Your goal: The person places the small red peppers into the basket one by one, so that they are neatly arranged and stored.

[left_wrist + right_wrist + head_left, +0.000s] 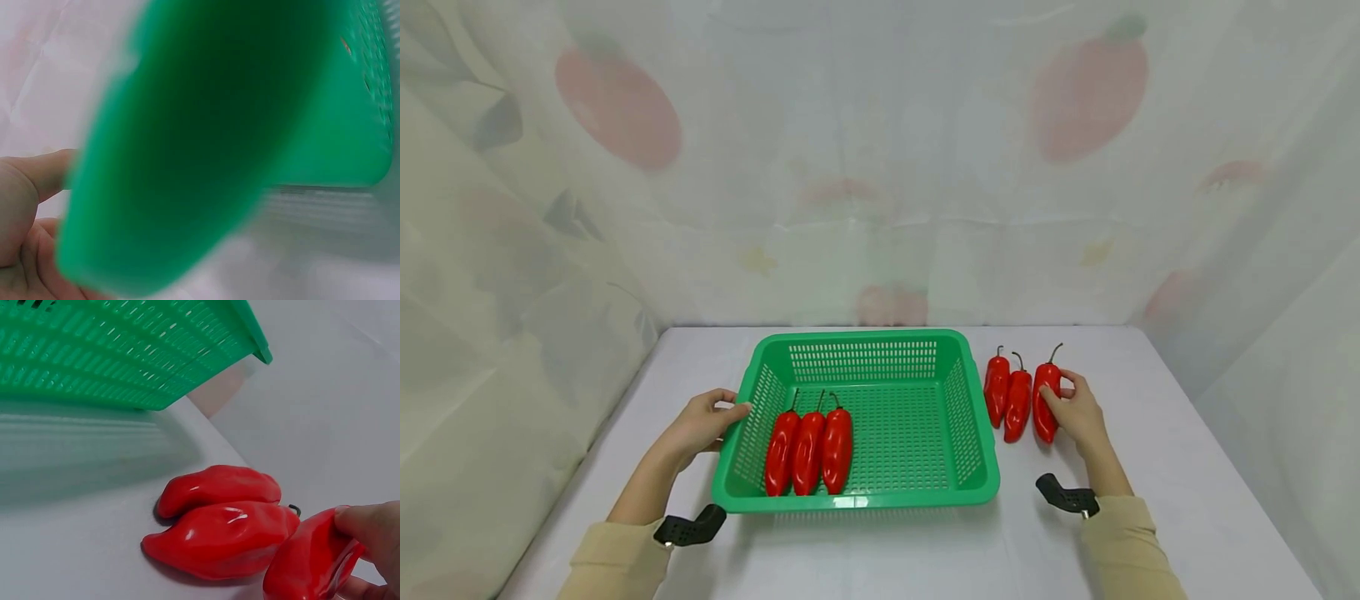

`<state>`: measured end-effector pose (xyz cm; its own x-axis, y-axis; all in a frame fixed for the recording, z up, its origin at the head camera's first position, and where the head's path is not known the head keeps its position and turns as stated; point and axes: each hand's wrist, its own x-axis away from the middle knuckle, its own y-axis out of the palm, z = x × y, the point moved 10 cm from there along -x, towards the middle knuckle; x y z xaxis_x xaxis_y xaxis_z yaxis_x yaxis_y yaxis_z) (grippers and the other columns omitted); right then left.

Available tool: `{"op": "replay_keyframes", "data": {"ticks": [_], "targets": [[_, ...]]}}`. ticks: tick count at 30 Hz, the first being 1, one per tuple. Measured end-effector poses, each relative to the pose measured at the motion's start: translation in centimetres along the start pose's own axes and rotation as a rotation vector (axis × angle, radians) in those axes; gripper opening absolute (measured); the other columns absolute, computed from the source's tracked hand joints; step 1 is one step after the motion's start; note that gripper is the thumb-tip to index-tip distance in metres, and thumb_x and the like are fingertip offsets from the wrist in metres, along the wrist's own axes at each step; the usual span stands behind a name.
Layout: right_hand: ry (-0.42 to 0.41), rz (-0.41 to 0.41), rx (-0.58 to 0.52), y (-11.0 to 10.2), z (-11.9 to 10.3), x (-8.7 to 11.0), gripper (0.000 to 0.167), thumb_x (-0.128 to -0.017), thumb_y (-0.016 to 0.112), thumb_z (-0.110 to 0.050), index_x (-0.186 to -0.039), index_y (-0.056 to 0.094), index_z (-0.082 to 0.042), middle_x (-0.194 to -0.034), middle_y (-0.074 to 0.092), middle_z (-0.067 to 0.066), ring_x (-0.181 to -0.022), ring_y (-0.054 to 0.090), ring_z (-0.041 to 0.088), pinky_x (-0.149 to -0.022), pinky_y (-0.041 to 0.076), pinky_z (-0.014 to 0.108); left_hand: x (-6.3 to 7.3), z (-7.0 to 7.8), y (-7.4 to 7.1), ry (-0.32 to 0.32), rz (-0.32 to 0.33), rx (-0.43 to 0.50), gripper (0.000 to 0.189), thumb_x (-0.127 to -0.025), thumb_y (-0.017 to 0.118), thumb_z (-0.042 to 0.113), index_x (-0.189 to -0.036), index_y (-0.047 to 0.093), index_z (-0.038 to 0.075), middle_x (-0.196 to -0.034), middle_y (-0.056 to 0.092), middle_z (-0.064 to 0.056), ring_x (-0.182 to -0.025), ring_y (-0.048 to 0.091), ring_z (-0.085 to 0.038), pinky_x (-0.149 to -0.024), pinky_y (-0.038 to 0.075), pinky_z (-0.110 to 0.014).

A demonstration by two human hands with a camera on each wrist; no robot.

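Observation:
A green plastic basket point(917, 500) stands mid-table, with three red peppers point(809, 454) side by side in its left half, stems pointing away. My left hand point(703, 423) grips the basket's left rim, thumb at the top edge and fingers outside and below. To the right of the basket, my right hand point(1078, 412) pinches a red pepper point(1043, 402) between thumb and fingers, stem upward. Two more red peppers point(228, 540) lie on the table just left of the held one, which overlaps the nearer of them in the right wrist view. The basket's wall hides most of the left wrist view.
A white table point(880, 567) carries everything. Behind it and at both sides hangs a pale curtain point(880, 167) with faded fruit prints. Black wrist cameras point(692, 527) sit at both cuffs, the left one close to the basket's front left corner.

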<state>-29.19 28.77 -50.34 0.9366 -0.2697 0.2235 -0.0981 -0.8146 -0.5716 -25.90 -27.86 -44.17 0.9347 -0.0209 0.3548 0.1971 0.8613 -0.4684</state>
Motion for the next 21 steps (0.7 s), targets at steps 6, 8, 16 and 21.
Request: {"op": "replay_keyframes", "data": {"ticks": [6, 8, 16, 21], "targets": [[-0.071, 0.060, 0.032, 0.4, 3.1, -4.1, 0.087, -0.082, 0.051, -0.063, -0.147, 0.016, -0.016, -0.127, 0.044, 0.025, -0.101, 0.054, 0.036, -0.070, 0.055, 0.042, 0.0, 0.0, 0.0, -0.003, 0.003, 0.001, 0.047, -0.092, 0.055, 0.032, -0.120, 0.041, -0.002, -0.095, 0.065, -0.014, -0.073, 0.066, -0.019, -0.066, 0.056, -0.037], [-0.095, 0.078, 0.035, 0.4, 3.3, -4.7, 0.087, -0.081, 0.051, -0.064, -0.147, 0.016, -0.018, -0.127, 0.044, 0.024, -0.100, 0.054, 0.036, -0.069, 0.055, 0.043, 0.0, 0.0, 0.0, -0.001, 0.002, 0.002, 0.047, -0.092, 0.055, 0.032, -0.120, 0.041, -0.003, -0.095, 0.065, -0.014, -0.073, 0.066, -0.018, -0.066, 0.056, -0.037], [-0.142, 0.049, 0.011, -0.8, -2.7, -0.8, 0.082, -0.083, 0.055, -0.057, -0.145, 0.022, -0.016, -0.124, 0.045, 0.024, -0.096, 0.055, 0.034, -0.056, 0.055, 0.041, 0.1, 0.2, 0.1, 0.003, -0.001, 0.002, 0.047, -0.092, 0.055, 0.032, -0.120, 0.040, -0.003, -0.094, 0.065, -0.014, -0.073, 0.065, -0.019, -0.066, 0.056, -0.038], [-0.171, 0.019, -0.023, -1.4, -6.9, 2.4, 0.078, -0.087, 0.056, -0.048, -0.145, 0.021, -0.010, -0.127, 0.042, 0.028, -0.102, 0.053, 0.040, -0.076, 0.051, 0.052, 0.2, 0.1, 0.1, 0.000, 0.000, 0.002, 0.048, -0.092, 0.055, 0.032, -0.121, 0.040, -0.003, -0.095, 0.064, -0.014, -0.073, 0.065, -0.018, -0.066, 0.056, -0.038]]}}
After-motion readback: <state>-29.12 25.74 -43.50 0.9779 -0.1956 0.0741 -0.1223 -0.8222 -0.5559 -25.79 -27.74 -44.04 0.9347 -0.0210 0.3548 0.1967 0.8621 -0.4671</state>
